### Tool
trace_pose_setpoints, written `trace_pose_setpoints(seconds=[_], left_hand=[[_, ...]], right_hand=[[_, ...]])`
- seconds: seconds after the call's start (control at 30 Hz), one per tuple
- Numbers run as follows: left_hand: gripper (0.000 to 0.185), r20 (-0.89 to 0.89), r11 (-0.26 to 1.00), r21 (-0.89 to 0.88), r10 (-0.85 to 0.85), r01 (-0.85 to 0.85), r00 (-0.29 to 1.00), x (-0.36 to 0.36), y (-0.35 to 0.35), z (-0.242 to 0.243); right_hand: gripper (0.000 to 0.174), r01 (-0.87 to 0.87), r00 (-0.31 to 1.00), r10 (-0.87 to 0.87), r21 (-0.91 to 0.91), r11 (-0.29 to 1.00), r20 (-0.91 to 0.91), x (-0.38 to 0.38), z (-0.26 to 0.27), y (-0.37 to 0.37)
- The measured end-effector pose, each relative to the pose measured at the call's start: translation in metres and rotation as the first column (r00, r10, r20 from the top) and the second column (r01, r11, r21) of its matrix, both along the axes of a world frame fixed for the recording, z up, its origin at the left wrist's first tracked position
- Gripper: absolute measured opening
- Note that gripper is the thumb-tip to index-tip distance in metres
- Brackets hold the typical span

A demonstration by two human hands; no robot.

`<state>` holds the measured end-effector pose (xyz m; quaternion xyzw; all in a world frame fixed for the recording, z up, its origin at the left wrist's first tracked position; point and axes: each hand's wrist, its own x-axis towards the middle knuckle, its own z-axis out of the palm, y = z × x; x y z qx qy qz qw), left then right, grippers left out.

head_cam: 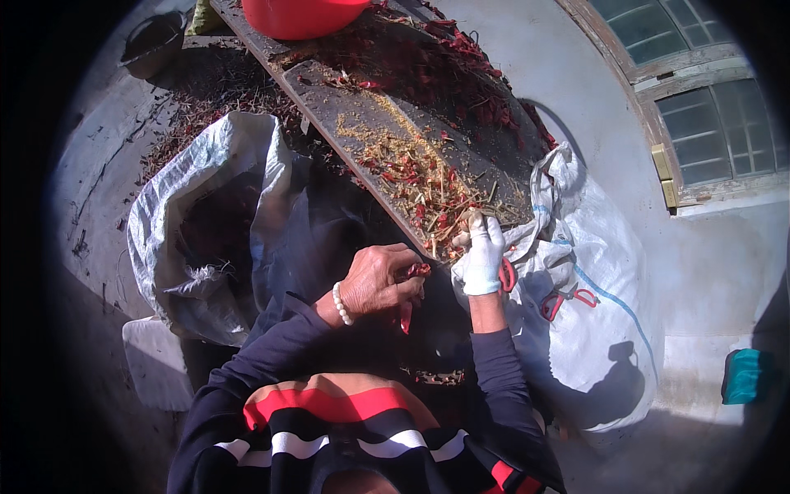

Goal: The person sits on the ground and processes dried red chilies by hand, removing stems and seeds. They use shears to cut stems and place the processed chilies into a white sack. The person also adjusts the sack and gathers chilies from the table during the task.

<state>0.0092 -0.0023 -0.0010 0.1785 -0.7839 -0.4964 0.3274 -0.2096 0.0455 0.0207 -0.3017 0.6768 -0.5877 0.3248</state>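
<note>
My left hand (381, 281), bare with a white bead bracelet at the wrist, holds dried red chilies (405, 316) above my lap. My right hand (482, 250) wears a white glove. Its curled fingertips are at the near end of a wooden board (321, 86), by chili stems and broken red pieces (435, 216). Whether those fingers grip anything cannot be made out. A red handle loop (508, 275) shows beside the glove. Red-handled scissors (568, 302) rest against a full white woven sack (608, 352) on my right.
An open white woven sack (148, 228) with dark contents stands at left. Dried red chilies (444, 80) are heaped beyond the board, near a red plastic tub (302, 15). Stems litter the floor (210, 92) below a dark basin (151, 49). A wall with windows (716, 129) bounds the right.
</note>
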Motion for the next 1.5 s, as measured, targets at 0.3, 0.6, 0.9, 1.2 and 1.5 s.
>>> trace_pose_setpoints(seconds=[0.3, 0.6, 0.9, 1.2, 1.5], left_hand=[[0.024, -0.139, 0.919, 0.391, 0.012, 0.043, 0.99, 0.0, -0.003, 0.006], [0.028, -0.08, 0.932, 0.362, 0.04, -0.009, 0.996, -0.003, -0.016, 0.014], [0.026, -0.076, 0.957, 0.291, 0.042, -0.018, 0.996, -0.009, -0.025, 0.015], [0.022, -0.15, 0.695, 0.715, 0.057, 0.069, 0.987, -0.007, -0.02, 0.018], [0.022, -0.387, 0.414, 0.866, 0.202, 0.28, 0.899, 0.0, -0.019, 0.019]], right_hand=[[0.025, -0.267, 0.315, 0.684, 0.629, 0.73, -0.658, -0.017, -0.001, -0.05], [0.022, 0.028, 0.412, 0.038, 0.054, 0.998, -0.91, -0.047, -0.07, -0.286], [0.023, 0.169, 0.292, -0.02, 0.031, 0.985, -0.956, -0.056, -0.082, -0.343], [0.018, -0.269, 0.636, 0.012, -0.207, 0.941, -0.771, -0.068, -0.042, -0.201], [0.017, -0.578, 0.745, 0.407, -0.206, 0.79, -0.528, 0.007, 0.037, -0.046]])
